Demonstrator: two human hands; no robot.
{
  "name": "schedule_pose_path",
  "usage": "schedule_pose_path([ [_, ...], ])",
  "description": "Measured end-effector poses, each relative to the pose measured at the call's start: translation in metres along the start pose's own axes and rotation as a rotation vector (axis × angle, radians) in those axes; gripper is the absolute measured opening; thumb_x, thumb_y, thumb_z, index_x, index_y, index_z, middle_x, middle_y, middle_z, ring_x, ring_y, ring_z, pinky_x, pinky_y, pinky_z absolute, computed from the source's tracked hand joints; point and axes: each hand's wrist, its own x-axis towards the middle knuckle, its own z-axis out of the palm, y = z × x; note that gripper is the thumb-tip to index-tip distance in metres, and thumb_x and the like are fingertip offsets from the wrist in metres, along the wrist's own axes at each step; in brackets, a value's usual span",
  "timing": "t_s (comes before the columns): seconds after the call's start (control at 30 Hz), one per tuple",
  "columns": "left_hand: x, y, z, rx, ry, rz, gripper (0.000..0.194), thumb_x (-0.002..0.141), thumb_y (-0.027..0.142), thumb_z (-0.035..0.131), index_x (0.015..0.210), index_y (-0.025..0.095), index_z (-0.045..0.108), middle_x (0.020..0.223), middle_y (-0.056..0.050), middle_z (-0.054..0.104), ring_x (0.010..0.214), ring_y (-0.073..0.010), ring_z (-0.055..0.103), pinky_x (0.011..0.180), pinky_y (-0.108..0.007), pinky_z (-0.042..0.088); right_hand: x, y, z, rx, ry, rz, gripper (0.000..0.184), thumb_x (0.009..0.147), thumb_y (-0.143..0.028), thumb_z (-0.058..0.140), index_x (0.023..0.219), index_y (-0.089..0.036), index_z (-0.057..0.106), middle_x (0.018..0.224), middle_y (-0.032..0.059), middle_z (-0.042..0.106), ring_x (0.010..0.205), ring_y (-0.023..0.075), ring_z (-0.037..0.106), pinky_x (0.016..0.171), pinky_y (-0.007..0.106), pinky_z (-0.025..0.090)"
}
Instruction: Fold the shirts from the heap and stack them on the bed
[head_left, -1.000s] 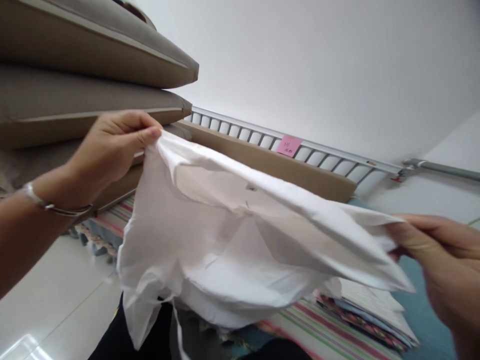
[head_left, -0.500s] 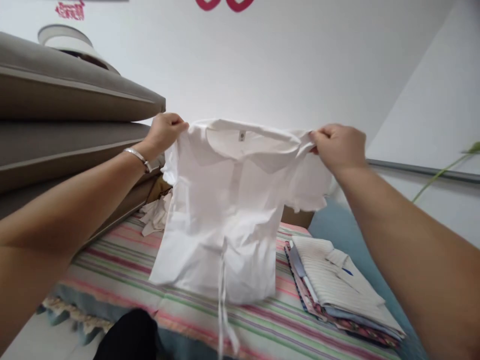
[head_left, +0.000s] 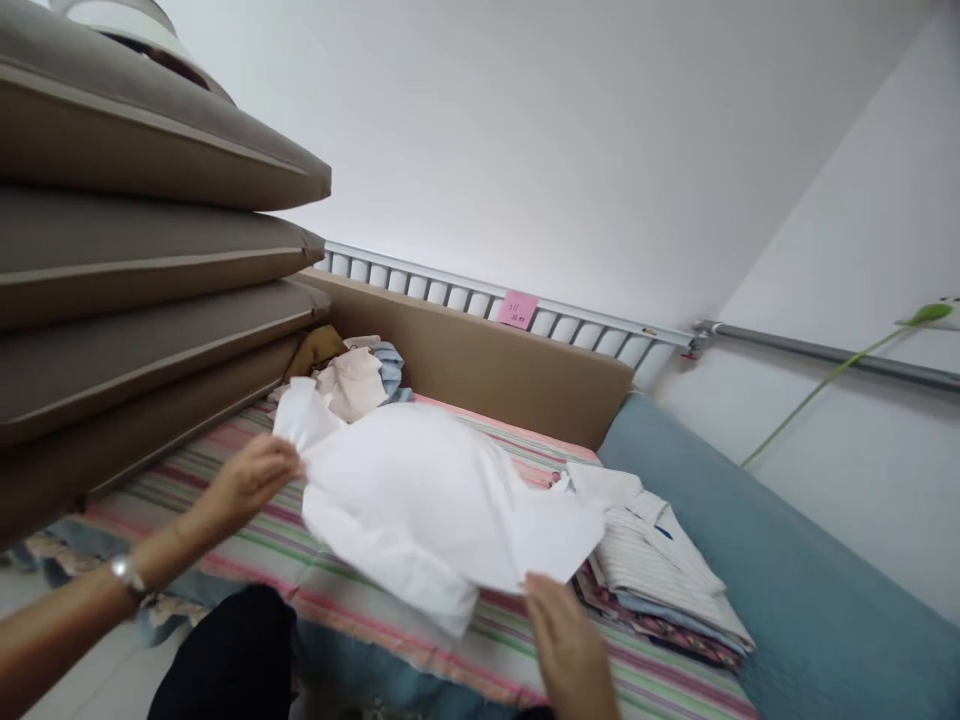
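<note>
A white shirt [head_left: 420,495] lies spread on the striped sheet [head_left: 247,540] of the bed. My left hand [head_left: 251,478] pinches the shirt's left edge, near a sleeve, fingers closed on the cloth; a silver bracelet is on that wrist. At the shirt's near right edge, my right hand [head_left: 566,640] rests with fingers stretched out flat, touching or just short of the cloth. A stack of folded clothes [head_left: 660,580], a white ribbed one on top, sits just right of the shirt; the shirt's right sleeve overlaps it.
Several grey-brown cushions [head_left: 135,290] are stacked at the left. A heap of unfolded clothes [head_left: 352,375] lies by the tan headboard [head_left: 480,370]. A blue mattress edge [head_left: 750,570] runs along the right wall. A dark garment [head_left: 225,660] is below, by my body.
The shirt, held up by its shoulders in both hands half a second ago, now lies on the bed. Both hands have dropped with it; the right one has let go.
</note>
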Motion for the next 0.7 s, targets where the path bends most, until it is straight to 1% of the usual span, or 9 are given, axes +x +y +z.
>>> schedule_pose_path([
  [0.07,-0.052,-0.028,0.038,-0.018,-0.108,-0.082,0.023,0.084,0.034,0.05,0.071,0.026,0.066,0.081,-0.003,0.064,0.08,-0.0188,0.056,0.076,-0.029,0.046,-0.051,0.014,0.047,0.087,-0.1,0.076,0.036,0.084,-0.059,0.036,0.087,-0.045,0.069,0.09,-0.0077,0.072,0.083,0.0238,0.069,0.074,0.035,0.06],
  [0.13,-0.092,-0.049,0.071,-0.023,-0.171,-0.112,0.027,0.086,0.035,0.047,0.071,0.024,0.067,0.08,-0.004,0.063,0.079,-0.0184,0.056,0.076,-0.029,0.046,-0.086,0.024,0.081,0.128,-0.169,0.137,0.042,0.086,-0.055,0.035,0.087,-0.033,0.071,0.093,0.0007,0.072,0.086,0.0228,0.068,0.078,0.032,0.059],
  [0.2,-0.121,-0.064,0.094,-0.027,-0.198,-0.15,0.03,0.087,0.038,0.048,0.07,0.022,0.066,0.08,-0.005,0.062,0.08,-0.0181,0.055,0.077,-0.029,0.046,-0.107,0.03,0.102,0.134,-0.173,0.156,0.048,0.088,-0.053,0.034,0.085,-0.024,0.072,0.093,0.0074,0.071,0.087,0.021,0.068,0.079,0.03,0.057],
  [0.23,-0.131,-0.068,0.101,-0.028,-0.197,-0.175,0.031,0.087,0.039,0.048,0.07,0.021,0.066,0.08,-0.005,0.062,0.08,-0.0179,0.055,0.077,-0.029,0.045,-0.113,0.032,0.108,0.136,-0.172,0.151,0.05,0.089,-0.053,0.033,0.084,-0.022,0.072,0.092,0.009,0.071,0.086,0.0201,0.068,0.079,0.029,0.057],
  [0.33,-0.151,-0.073,0.109,-0.035,-0.163,-0.232,0.032,0.088,0.042,0.048,0.071,0.021,0.067,0.082,-0.005,0.061,0.082,-0.0178,0.055,0.078,-0.028,0.045,-0.126,0.036,0.114,0.154,-0.154,0.152,0.049,0.09,-0.051,0.034,0.085,-0.02,0.072,0.092,0.0099,0.071,0.087,0.0189,0.067,0.08,0.028,0.056],
  [0.47,-0.161,-0.066,0.101,-0.052,-0.102,-0.244,0.031,0.087,0.044,0.049,0.073,0.022,0.067,0.083,-0.004,0.061,0.082,-0.0178,0.056,0.079,-0.028,0.045,-0.137,0.034,0.109,0.18,-0.077,0.188,0.045,0.09,-0.049,0.036,0.085,-0.021,0.071,0.093,0.0095,0.07,0.089,0.0195,0.066,0.082,0.03,0.054],
  [0.53,-0.164,-0.061,0.097,-0.053,-0.079,-0.253,0.031,0.087,0.045,0.049,0.075,0.022,0.067,0.085,-0.004,0.061,0.085,-0.0184,0.056,0.08,-0.028,0.045,-0.141,0.032,0.105,0.19,-0.075,0.197,0.043,0.089,-0.049,0.038,0.085,-0.021,0.071,0.094,0.0091,0.07,0.09,0.0194,0.066,0.084,0.03,0.053],
  [0.63,-0.17,-0.058,0.099,-0.057,-0.083,-0.281,0.03,0.086,0.045,0.05,0.077,0.022,0.067,0.088,-0.005,0.062,0.088,-0.0193,0.056,0.083,-0.03,0.044,-0.143,0.026,0.099,0.197,-0.126,0.22,0.044,0.088,-0.051,0.039,0.086,-0.021,0.071,0.092,0.0089,0.07,0.089,0.0193,0.066,0.084,0.029,0.053],
  [0.7,-0.178,-0.06,0.103,-0.067,-0.118,-0.311,0.031,0.085,0.046,0.05,0.074,0.022,0.066,0.087,-0.005,0.062,0.087,-0.0198,0.057,0.083,-0.031,0.044,-0.14,0.02,0.092,0.23,-0.226,0.239,0.046,0.086,-0.054,0.039,0.082,-0.021,0.072,0.089,0.0089,0.07,0.086,0.0197,0.066,0.082,0.029,0.053],
])
